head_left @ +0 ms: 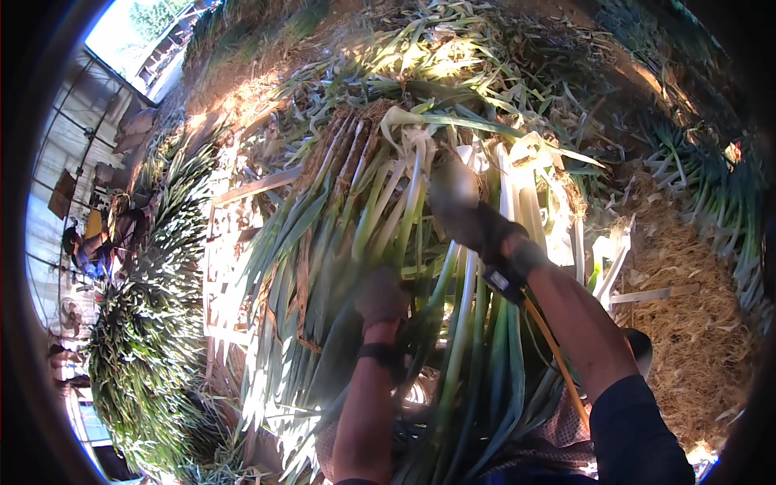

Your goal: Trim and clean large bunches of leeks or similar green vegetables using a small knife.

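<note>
My left hand [381, 297], in a dark glove, is blurred but closed around the green part of some leek stalks [388, 227]. Their pale ends point away from me, and a loose peeled leaf sheath [401, 121] curls over the tops. To the right, my gloved right hand [458, 203] is strongly blurred beside the white leek shanks; its fingers cannot be made out. Unpeeled leeks [339, 160] with brown roots lie left of the held stalks. More long leek leaves [461, 351] run back towards my lap, between my forearms.
Leaf trimmings [436, 54] cover the ground ahead. A large heap of leeks [151, 339] stands at left, near another person [100, 251]. At right are a pile of root trimmings [685, 345] and more leeks [721, 206]. Wooden slats [257, 187] stick out beside the work.
</note>
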Motion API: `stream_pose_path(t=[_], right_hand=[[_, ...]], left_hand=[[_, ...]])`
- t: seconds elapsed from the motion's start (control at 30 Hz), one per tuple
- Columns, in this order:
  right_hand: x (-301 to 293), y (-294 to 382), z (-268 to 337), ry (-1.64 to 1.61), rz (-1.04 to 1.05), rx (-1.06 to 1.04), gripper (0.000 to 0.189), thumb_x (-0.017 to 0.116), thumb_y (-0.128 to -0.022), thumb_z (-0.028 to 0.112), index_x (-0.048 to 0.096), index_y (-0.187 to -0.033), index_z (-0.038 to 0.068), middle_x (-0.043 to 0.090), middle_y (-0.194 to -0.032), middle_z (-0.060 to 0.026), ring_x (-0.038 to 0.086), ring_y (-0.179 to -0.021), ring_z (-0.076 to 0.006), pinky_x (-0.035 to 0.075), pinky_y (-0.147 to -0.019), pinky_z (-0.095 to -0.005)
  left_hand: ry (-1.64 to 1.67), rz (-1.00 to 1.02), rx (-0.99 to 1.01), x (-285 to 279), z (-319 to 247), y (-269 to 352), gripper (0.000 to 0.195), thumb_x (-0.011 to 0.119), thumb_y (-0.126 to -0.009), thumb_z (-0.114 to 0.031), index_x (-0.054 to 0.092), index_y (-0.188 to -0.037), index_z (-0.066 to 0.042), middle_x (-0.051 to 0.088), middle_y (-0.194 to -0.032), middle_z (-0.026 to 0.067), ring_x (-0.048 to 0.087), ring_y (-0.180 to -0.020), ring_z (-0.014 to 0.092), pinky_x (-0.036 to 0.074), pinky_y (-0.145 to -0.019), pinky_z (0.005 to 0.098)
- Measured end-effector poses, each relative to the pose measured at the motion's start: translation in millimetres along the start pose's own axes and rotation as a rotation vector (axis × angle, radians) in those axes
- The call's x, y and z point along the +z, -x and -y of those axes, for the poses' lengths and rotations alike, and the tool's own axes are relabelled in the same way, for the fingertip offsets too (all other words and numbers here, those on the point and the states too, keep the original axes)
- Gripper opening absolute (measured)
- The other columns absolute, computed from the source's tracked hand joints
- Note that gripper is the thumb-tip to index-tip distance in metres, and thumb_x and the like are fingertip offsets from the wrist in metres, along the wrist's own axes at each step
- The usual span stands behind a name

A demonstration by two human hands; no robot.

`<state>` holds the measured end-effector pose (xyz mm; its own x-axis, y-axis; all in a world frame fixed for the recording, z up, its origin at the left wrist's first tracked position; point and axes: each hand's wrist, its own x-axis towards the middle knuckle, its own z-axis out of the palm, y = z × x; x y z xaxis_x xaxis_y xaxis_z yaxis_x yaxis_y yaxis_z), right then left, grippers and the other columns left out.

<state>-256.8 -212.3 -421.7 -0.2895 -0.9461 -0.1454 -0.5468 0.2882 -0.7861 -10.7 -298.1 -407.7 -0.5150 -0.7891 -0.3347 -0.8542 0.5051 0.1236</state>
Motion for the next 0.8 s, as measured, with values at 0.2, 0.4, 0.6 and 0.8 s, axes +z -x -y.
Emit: stream_pose_path(t=[0.2, 0.4, 0.6, 0.8], right_hand=[[4, 158, 86, -0.182, 0.157, 0.126, 0.044, 0.061, -0.099, 0.029, 0.057, -0.138, 0.01, 0.072, -0.115, -0.0201, 0.071, -0.102, -0.0396, 0.056, -0.09, -0.0472], [9, 220, 111, -0.122, 0.302, -0.02, 0.036, 0.061, -0.098, 0.024, 0.059, -0.129, 0.007, 0.07, -0.107, -0.0206, 0.069, -0.099, -0.0405, 0.055, -0.085, -0.0479], [18, 225, 116, -0.325, -0.002, -0.125, 0.041, 0.059, -0.098, 0.017, 0.057, -0.137, 0.004, 0.071, -0.11, -0.0196, 0.069, -0.1, -0.0404, 0.056, -0.087, -0.0455], [20, 199, 113, -0.17, 0.027, 0.129, 0.051, 0.067, -0.095, 0.023, 0.055, -0.14, 0.004, 0.073, -0.107, -0.0206, 0.07, -0.101, -0.0422, 0.056, -0.087, -0.0459]], left_hand=[[0.082, 0.176, -0.012, -30, -10, 13, 0.049, 0.077, -0.078, -0.048, 0.076, -0.103, -0.006, 0.076, -0.103, 0.0219, 0.074, -0.102, 0.038, 0.058, -0.089, 0.0476], [0.221, 0.292, 0.161, -4, 30, 43, 0.041, 0.076, -0.077, -0.041, 0.075, -0.097, -0.006, 0.076, -0.092, 0.019, 0.074, -0.094, 0.037, 0.058, -0.084, 0.0467], [0.353, 0.32, 0.361, 0, 9, 103, 0.023, 0.068, -0.082, -0.026, 0.075, -0.096, -0.01, 0.074, -0.09, 0.0181, 0.072, -0.087, 0.039, 0.057, -0.078, 0.0452], [0.07, -0.276, 0.264, -25, 38, 60, 0.03, 0.067, -0.09, -0.04, 0.072, -0.105, -0.014, 0.074, -0.098, 0.0172, 0.072, -0.092, 0.04, 0.058, -0.079, 0.052]])
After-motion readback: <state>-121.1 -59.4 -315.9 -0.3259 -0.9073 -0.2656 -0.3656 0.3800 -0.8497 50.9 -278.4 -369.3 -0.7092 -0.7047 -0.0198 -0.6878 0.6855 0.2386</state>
